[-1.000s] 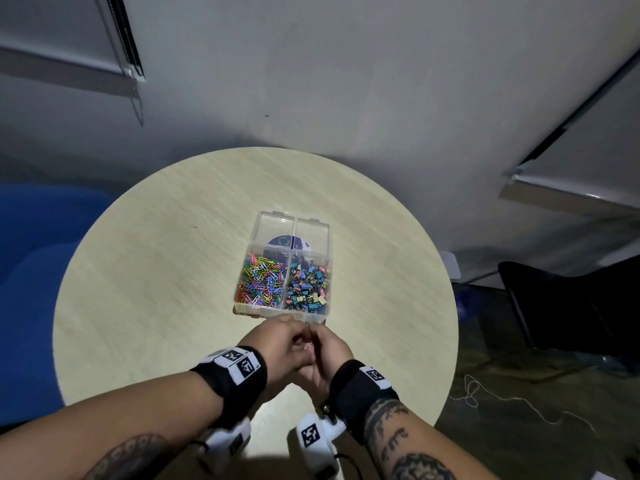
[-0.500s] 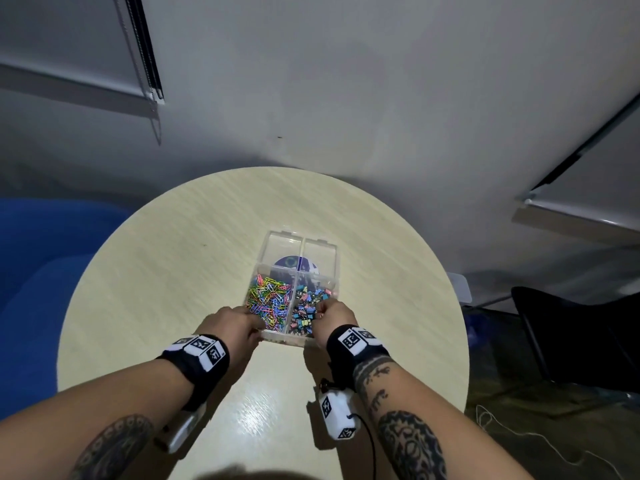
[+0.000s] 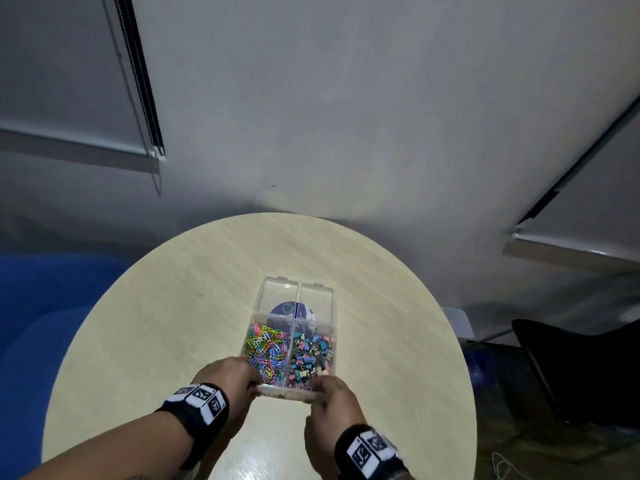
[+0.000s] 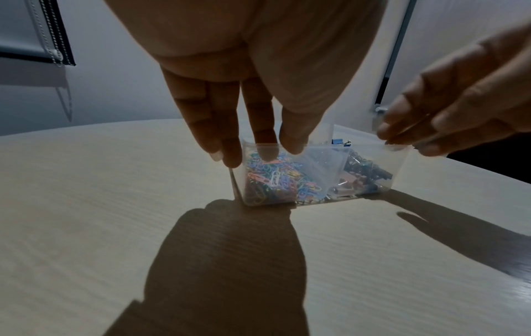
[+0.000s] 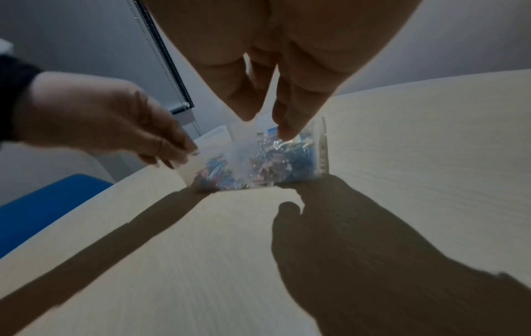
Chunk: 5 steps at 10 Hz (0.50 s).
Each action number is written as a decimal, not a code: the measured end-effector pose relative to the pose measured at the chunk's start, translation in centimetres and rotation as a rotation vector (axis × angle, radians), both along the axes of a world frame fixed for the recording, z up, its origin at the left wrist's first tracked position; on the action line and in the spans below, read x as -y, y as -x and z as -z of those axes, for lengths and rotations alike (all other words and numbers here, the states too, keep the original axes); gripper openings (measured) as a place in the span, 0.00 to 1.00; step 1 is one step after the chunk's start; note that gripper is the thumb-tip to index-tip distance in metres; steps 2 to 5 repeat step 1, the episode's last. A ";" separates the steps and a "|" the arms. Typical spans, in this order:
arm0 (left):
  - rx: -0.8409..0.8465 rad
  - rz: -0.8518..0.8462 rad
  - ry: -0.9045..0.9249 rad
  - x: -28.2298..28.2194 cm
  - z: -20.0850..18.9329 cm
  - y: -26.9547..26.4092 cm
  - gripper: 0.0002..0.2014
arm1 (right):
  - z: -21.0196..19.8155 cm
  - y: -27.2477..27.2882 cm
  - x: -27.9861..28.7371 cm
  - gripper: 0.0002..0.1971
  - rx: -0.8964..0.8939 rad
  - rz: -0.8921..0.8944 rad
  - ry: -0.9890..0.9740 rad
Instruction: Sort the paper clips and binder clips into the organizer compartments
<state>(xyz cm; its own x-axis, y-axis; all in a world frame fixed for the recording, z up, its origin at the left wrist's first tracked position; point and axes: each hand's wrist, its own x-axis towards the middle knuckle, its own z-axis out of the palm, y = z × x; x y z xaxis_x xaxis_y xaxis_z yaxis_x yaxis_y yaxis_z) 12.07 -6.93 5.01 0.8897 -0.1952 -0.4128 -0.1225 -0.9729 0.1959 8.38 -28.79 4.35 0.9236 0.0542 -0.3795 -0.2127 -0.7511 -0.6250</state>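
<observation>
Paper clips [image 3: 265,348], thin coloured wire loops in a heap, fill the compartment just ahead of our left hand [image 3: 228,375], and small binder clips [image 3: 311,355] in blue, pink and dark metal fill the one ahead of our right hand [image 3: 334,398]; both sit in the clear plastic organizer box [image 3: 330,327], which lies between our hands and just in front of them. We judge the sorting itself to be about done, since we see no loose clips on the surface around us, and the step in hand looks like steadying or repositioning the box; the next move probably calls for swinging the hinged transparent lid [image 3: 298,296], lying open beyond our fingertips, back over the compartments without tipping the contents. Our left fingers [image 4: 224,145] are nearly straight and spread, their tips resting on the near corner and rim of the box on the paper clip side. Our right fingers [image 5: 287,127] also point down, only loosely bent, tips at the near rim on the binder clip side; whether they press or merely touch we cannot tell. Neither hand carries a clip. Under the lid a round purple label [image 3: 291,310] shows. Beneath everything lies the round pale wood-grain table [image 3: 166,323], with a blue seat [image 3: 41,306] off to our left.
</observation>
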 end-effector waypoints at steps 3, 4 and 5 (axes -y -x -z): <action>-0.104 0.023 -0.051 0.7 -1.3 -0.1 0.13 | 1.6 1.3 0.9 0.15 -0.076 0.138 -0.207; -0.104 0.023 -0.051 0.7 -1.3 -0.1 0.13 | 1.6 1.3 0.9 0.15 -0.076 0.138 -0.207; -0.104 0.023 -0.051 0.7 -1.3 -0.1 0.13 | 1.6 1.3 0.9 0.15 -0.076 0.138 -0.207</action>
